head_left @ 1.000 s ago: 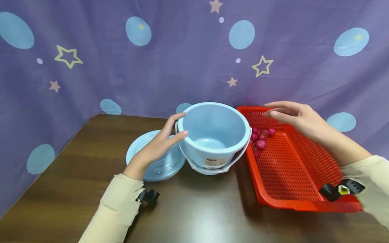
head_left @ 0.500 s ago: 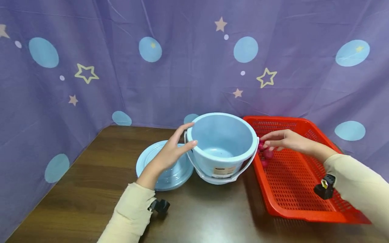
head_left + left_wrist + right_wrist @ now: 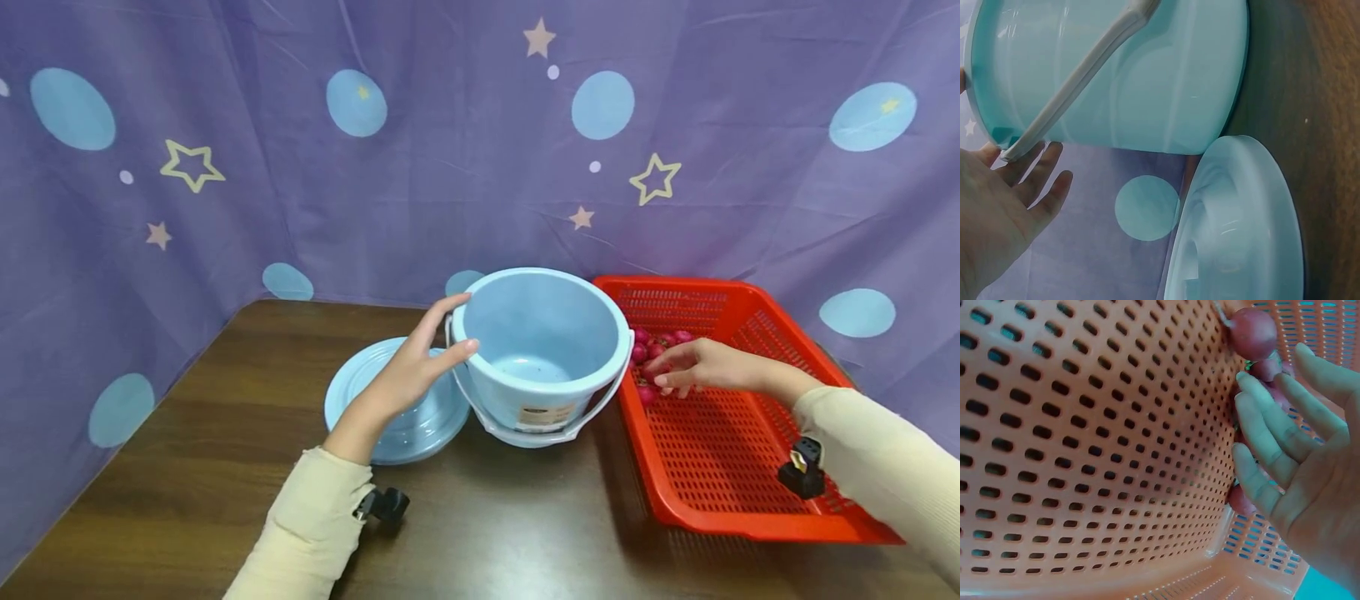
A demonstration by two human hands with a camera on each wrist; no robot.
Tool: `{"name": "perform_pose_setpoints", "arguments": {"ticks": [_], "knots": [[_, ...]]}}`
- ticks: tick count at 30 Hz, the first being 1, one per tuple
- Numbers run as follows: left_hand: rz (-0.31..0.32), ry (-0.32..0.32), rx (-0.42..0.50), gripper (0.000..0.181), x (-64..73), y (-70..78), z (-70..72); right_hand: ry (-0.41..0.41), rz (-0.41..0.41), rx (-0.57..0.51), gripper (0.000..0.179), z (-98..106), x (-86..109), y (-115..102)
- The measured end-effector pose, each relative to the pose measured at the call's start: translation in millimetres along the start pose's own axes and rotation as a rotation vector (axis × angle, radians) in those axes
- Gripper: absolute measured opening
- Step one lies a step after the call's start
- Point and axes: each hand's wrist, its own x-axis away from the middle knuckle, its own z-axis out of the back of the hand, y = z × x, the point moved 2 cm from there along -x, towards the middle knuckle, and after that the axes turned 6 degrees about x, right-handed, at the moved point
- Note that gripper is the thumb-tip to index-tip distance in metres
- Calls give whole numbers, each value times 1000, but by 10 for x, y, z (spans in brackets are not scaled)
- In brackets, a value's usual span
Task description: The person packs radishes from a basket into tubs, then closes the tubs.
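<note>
A light blue bucket (image 3: 536, 333) stands upright on the table with its handle hanging down at the front. My left hand (image 3: 408, 367) holds the bucket's left rim, thumb and index finger at the edge. In the left wrist view, other fingers (image 3: 1047, 178) extend outside the bucket's wall. My right hand (image 3: 705, 367) reaches low into a red perforated basket (image 3: 720, 521), its fingers loosely bent. Several small red radishes (image 3: 1254, 334) lie along the basket's left side, right at my fingertips, some hidden behind them.
A light blue round lid (image 3: 420, 437) lies left of the bucket, partly under my left forearm in view. The wooden table (image 3: 487, 517) ends at a purple curtain (image 3: 450, 167) behind. The basket's raised rim stands close to the bucket's right side.
My right hand has come down from above the basket to the radishes, fingers lowering in among them. My left hand stays at the bucket rim. The head view has shifted slightly.
</note>
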Motion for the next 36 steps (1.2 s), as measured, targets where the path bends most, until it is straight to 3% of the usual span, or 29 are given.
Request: {"name": "perform_pose_setpoints", "arguments": {"ticks": [11,22,36], "knots": [[-28,-12,35,64,-44,-8,-4,-39,20,65,45,-91,-116,-111],[-5,-25,37,64,-28,-30,-21,-40,72,93,29,-207,-148,-102],[12,-23,59,65,-23,-15,-21,35,9,82,41,-23,13,-211]]}}
